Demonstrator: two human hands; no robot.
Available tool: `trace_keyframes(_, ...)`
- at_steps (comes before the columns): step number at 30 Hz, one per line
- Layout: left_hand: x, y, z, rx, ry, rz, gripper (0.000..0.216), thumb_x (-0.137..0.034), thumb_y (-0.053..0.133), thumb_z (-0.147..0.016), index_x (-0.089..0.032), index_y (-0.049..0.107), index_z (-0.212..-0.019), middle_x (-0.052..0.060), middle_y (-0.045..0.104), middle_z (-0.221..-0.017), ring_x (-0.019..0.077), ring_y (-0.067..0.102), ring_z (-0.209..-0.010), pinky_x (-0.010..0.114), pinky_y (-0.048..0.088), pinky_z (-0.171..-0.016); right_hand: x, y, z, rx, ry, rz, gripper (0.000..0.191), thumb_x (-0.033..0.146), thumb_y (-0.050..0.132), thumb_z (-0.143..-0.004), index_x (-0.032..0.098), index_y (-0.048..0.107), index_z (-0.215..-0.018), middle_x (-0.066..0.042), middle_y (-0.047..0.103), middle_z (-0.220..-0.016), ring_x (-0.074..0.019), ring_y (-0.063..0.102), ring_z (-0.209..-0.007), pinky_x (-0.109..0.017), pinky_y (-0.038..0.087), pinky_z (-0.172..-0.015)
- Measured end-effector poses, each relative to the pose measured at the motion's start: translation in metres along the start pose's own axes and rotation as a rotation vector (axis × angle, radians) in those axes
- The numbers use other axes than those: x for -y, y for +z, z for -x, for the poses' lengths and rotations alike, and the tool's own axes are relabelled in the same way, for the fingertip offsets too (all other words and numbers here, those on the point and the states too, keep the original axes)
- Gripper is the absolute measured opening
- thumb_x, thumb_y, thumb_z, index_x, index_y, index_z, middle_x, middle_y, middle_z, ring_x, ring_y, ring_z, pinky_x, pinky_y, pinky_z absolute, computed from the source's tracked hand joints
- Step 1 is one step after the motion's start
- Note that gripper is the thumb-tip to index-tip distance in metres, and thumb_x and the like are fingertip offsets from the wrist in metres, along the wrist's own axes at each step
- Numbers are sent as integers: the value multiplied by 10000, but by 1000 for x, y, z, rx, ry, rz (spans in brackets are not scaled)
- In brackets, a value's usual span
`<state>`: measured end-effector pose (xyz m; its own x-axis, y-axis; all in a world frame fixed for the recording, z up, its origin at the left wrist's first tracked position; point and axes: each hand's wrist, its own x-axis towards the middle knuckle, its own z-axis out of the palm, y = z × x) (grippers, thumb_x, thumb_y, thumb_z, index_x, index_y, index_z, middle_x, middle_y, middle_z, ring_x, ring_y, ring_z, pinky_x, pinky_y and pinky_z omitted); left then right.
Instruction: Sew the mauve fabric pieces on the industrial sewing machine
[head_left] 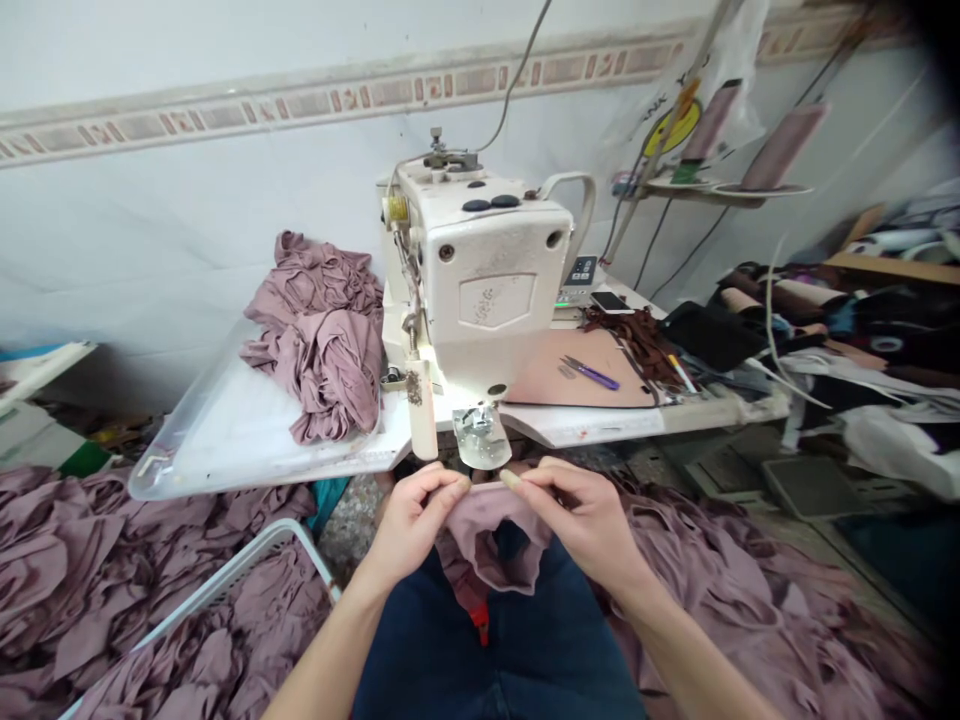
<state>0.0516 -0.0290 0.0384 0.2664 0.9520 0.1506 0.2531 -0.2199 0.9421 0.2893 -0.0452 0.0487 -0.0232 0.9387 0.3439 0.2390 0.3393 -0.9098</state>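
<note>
Tiled wall (315, 190) backs our white sewing machine (495, 275); in front, our left hand (420, 515) and right hand (589, 520) pinch mauve fabric (471, 522) by its edge, thumbs against fingers. We seem to be straightening it; the next move calls for even tension.

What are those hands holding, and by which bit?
Pink cloth, by its upper edge: the left hand pinches one spot, the right hand another.
</note>
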Motion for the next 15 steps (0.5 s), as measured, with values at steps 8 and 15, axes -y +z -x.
trace_keyframes(8,-19,8,-22,-183,-167,81,331,-456,787,-907,-164,723,-764,-5,619,-671,144,527,-633,249,412,-611,-16,1,-29,-52,265,-168,390,507,840,-848,168,766,-669,-15,628,-601,-151,511,-565,-287,406,-564)
trace_keyframes(15,-11,10,-45,-281,-59,123,305,-441,802,-907,-204,634,-815,-26,578,-696,143,534,-640,250,436,-639,-30,1,-48,-115,252,-198,381,516,847,-827,169,786,-683,-22,645,-603,-164,530,-574,-292,401,-558)
